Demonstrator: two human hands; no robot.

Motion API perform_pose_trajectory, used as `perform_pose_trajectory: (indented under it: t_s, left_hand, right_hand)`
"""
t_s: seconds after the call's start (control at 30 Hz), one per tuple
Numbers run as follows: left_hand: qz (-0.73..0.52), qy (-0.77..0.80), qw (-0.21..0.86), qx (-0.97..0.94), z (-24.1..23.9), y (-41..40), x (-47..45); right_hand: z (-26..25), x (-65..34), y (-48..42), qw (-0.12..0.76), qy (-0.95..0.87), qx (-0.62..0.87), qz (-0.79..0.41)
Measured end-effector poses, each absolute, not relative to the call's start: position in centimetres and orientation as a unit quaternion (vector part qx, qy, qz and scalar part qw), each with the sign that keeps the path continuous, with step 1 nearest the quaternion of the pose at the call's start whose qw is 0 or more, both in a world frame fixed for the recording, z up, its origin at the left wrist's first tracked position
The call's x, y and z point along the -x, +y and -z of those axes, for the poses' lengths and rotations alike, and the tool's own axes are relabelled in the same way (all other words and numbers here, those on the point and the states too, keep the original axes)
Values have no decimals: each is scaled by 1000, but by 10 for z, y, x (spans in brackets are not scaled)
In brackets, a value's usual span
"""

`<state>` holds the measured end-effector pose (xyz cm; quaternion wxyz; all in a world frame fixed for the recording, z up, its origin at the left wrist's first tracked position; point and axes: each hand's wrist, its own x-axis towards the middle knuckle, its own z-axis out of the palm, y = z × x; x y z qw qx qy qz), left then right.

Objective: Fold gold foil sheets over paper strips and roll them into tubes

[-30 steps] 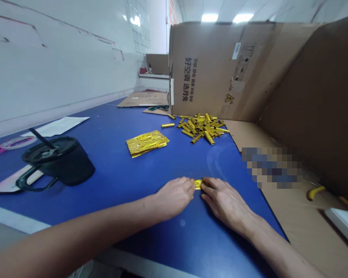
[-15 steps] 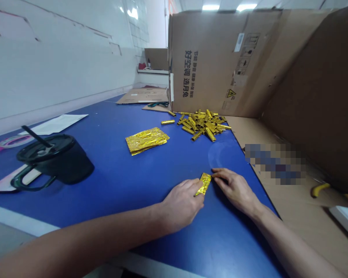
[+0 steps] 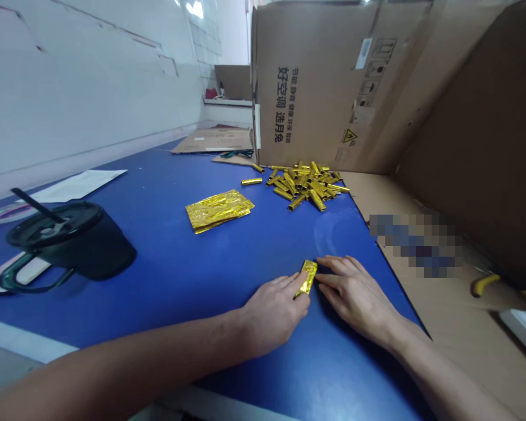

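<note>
The left hand (image 3: 274,316) is pinching a gold foil strip (image 3: 308,272) on the blue table (image 3: 170,269). The right hand (image 3: 355,295) is resting right by it, fingers loose. Pressing gently should be keeping its edges straight. Gold foil sheets (image 3: 219,209) are lying farther off, then gold tubes (image 3: 309,182).

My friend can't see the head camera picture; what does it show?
The left hand holds a gold foil piece on a blue table, right hand beside it. Beyond lie flat gold foil and piled gold tubes; a dark mug stands left.
</note>
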<state>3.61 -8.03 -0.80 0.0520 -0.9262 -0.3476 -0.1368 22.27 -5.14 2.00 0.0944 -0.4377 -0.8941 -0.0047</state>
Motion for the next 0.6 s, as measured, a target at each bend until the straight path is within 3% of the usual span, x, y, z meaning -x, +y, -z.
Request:
perform_pose_trajectory:
  t_s: [0.43,0.6]
  left_hand:
    - [124,-328,85,933,6,-80,-39]
    - [112,-330,91,933,8,-80,-40]
  right_hand:
    - [-25,-220,-55,69,-901,429,-5]
    - [-27,-220,-57,118,-893,431,-54]
